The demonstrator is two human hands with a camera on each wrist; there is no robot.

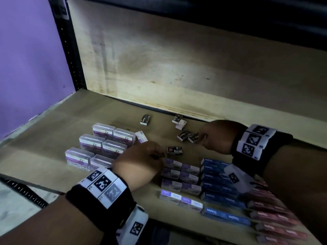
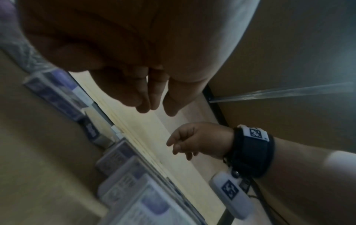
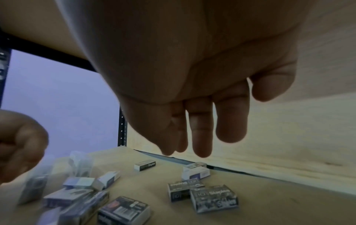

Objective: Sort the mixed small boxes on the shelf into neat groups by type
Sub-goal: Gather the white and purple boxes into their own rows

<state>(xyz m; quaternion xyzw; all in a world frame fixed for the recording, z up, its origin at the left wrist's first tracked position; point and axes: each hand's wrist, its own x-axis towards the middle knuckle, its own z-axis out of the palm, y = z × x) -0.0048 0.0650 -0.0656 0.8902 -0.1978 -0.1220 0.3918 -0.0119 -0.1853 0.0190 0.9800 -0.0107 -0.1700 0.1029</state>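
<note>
With its fingers (image 3: pixel 202 137) hanging loose and empty above the pair of black staple boxes (image 1: pixel 188 136) lying loose mid-shelf (image 1: pixel 53 135), the right hand (image 1: pixel 215 137) should pinch one box by its long sides, while the left hand (image 1: pixel 139 160), apparently pinching something small and dark, waits beside the sorted rows.

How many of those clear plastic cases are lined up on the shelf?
6 clear plastic cases, two columns of three, shelf's left; the left hand partly covers the nearest, perhaps hiding more.

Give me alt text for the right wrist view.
The right hand hangs open above small black staples boxes scattered on a wooden shelf. The left hand shows at the left edge, beside blurred purple-and-white boxes.
</note>
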